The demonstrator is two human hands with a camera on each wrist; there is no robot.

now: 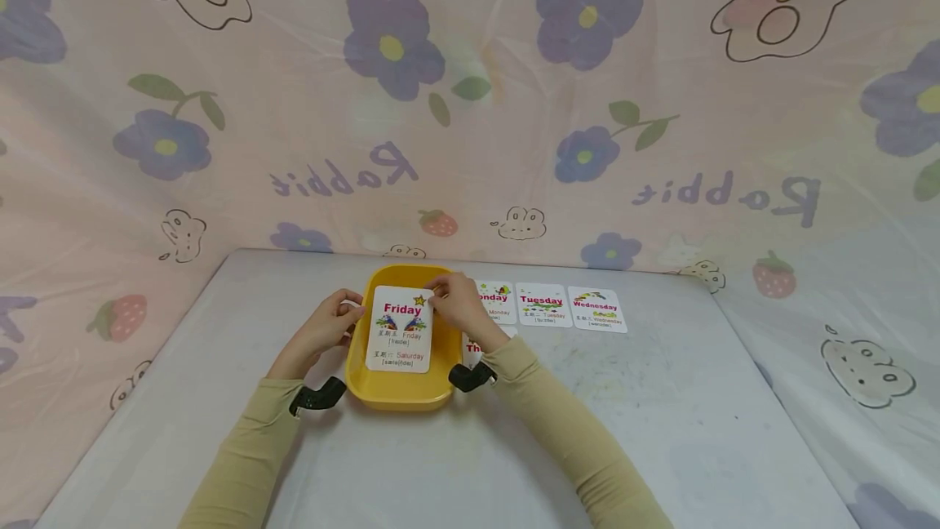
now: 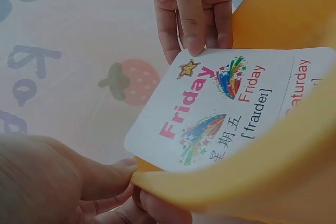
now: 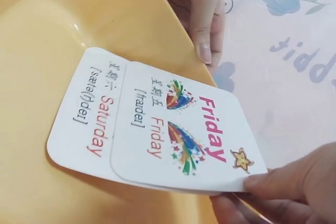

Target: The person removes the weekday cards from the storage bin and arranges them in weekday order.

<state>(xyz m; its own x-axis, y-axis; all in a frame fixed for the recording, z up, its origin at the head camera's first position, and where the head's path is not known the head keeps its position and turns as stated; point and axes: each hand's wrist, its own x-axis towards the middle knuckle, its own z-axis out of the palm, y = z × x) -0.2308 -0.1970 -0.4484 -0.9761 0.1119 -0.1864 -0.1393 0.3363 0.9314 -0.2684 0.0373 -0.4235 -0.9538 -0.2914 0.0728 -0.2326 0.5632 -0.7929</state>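
My right hand pinches the top corner of a white Friday flashcard between thumb and fingers, beside its printed star. A Saturday flashcard lies partly beneath it, its lower strip sticking out. Both cards are held over a yellow plastic tray, tilted in the right wrist view. At the tray's left rim is my left hand. In the left wrist view its thumb lies on the rim with the fingers curled below, gripping the edge.
Right of the tray, Monday, Tuesday and Wednesday flashcards lie in a row on the white table. A card reading "Thu" is partly hidden by my right wrist. A printed cloth hangs behind the table.
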